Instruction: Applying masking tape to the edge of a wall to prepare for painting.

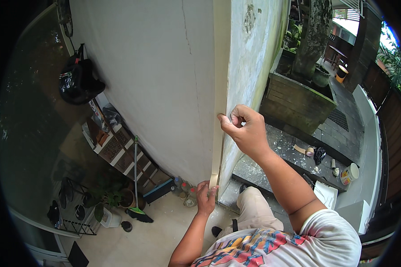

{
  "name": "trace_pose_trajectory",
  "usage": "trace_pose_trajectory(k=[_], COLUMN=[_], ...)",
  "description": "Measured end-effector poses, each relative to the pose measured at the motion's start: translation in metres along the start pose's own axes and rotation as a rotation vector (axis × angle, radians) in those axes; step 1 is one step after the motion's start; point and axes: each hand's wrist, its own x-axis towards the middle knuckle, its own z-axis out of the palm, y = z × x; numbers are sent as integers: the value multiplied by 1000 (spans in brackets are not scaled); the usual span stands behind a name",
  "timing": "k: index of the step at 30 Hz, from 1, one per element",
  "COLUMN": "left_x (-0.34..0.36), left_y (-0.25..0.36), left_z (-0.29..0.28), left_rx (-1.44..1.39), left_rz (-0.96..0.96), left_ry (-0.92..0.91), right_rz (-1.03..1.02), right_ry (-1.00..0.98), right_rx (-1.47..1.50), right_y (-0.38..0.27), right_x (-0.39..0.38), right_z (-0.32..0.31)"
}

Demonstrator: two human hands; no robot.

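Pinching the cream masking tape strip (218,89) along the wall corner (229,66), right hand (245,129) higher and left hand (206,196) gripping its lower end, risks wrinkles if tension slackens.

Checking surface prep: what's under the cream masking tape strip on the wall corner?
The cream masking tape strip covers the white wall corner, so the edge beneath is hidden. The left hand pinches its lower end; the right hand presses it higher up. The mottled grey side face shows beside it.

Cracked white wall (156,66), pale tiled floor (133,242), wooden shelving (120,149), daylit paved courtyard (343,120).
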Motion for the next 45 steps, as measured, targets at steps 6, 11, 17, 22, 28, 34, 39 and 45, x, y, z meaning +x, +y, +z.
trace_pose_trajectory(k=[6,11,17,22,28,34,39,45], left_x=[-12,-24,-34,-38,-42,-34,-32,-27], left_y=[-2,1,0,-1,-15,-14,-21,-23], left_z=[-16,-29,-41,-49,-41,-26,-24,-23], left_rx=[-41,-14,-2,27,21,27,54,40], left_rz=[53,78,29,38,-4,29,67,37], left_ry=[-3,2,19,19,6,-13,7,7], right_rz=[-8,-74,22,-1,-106,-83,-31,-115], right_ry=[0,55,46,46,35,58,37,103], right_rx=[-6,-25,3,149,168,83,119,46], right_y=[0,-3,-14,-10,-6,-5,-11,-4], right_x=[-8,-24,-29,-33,-33,-30,-38,-31], right_z=[3,6,7,12,15,16,14,19])
